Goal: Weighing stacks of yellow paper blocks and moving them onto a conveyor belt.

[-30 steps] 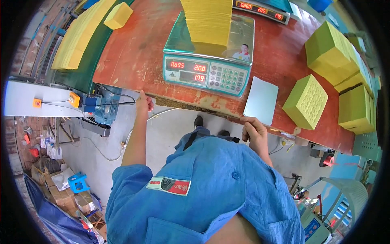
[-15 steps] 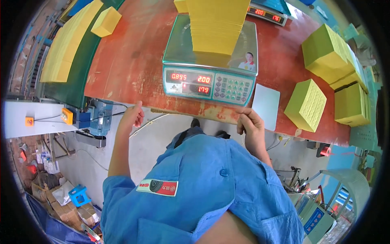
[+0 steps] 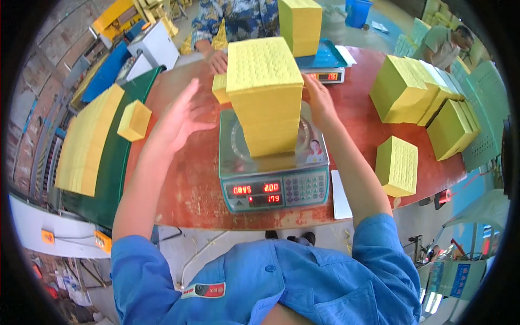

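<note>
A tall stack of yellow paper sheets [image 3: 271, 119], its top face marked with a bumpy pattern, stands upright on the metal plate of a digital weighing scale [image 3: 319, 157]. The scale's red digits are lit. My left hand [image 3: 181, 119] is raised to the left of the stack, fingers spread, thumb apart, with a gap between it and the paper. On the other side, my right hand [image 3: 320, 98] is held with straight fingers at the stack's upper right edge; whether it touches cannot be told. Neither hand holds anything.
More yellow stacks stand on the red table [image 3: 179, 189]: a single stack [image 3: 397, 167] and a row [image 3: 401, 89] at right. A small yellow block [image 3: 134, 120] and long row [image 3: 89, 146] lie left. Opposite, a co-worker's hand [image 3: 216, 61] rests near a second scale [image 3: 330, 75].
Both my hands have risen from the table's near edge and reached forward to either side of the stack. The view has tilted up, bringing the co-workers and the stack's top into sight.
</note>
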Tool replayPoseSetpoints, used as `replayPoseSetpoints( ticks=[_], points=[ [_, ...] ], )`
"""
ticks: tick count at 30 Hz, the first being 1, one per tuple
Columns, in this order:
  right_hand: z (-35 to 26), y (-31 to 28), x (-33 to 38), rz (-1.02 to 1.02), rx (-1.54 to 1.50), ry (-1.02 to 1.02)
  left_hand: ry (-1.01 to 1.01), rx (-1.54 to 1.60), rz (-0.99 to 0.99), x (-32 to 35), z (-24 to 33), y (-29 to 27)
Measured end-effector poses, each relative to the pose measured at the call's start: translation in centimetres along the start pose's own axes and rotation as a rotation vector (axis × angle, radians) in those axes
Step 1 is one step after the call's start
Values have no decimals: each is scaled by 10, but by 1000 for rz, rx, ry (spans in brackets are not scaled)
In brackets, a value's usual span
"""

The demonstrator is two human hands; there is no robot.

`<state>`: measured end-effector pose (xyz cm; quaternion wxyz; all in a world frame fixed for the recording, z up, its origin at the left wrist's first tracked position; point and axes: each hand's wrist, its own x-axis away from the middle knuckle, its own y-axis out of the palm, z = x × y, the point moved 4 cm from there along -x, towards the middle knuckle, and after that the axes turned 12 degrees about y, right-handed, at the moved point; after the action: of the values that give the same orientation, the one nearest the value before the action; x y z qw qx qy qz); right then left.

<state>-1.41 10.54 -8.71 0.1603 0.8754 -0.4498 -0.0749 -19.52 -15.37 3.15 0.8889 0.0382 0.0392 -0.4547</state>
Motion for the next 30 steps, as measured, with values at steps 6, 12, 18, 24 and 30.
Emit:
replayPoseSetpoints(
  ticks=[6, 12, 18, 24, 30],
  points=[
    [38, 42, -14, -138, 8, 182, -108, -27, -244, -54, 4, 69],
    [38, 26, 38, 12, 285, -78, -364, -100, -375, -29, 2, 58],
    [37, 14, 122, 100, 206, -75, -452, -24, -494, -7, -4, 44],
    [67, -19, 221, -9, 200, 299, -460, 57, -513, -17, -5, 46],
    [121, 9, 236, -83, -496, 608, -441, 109, -480, -18, -23, 30]
  ],
)
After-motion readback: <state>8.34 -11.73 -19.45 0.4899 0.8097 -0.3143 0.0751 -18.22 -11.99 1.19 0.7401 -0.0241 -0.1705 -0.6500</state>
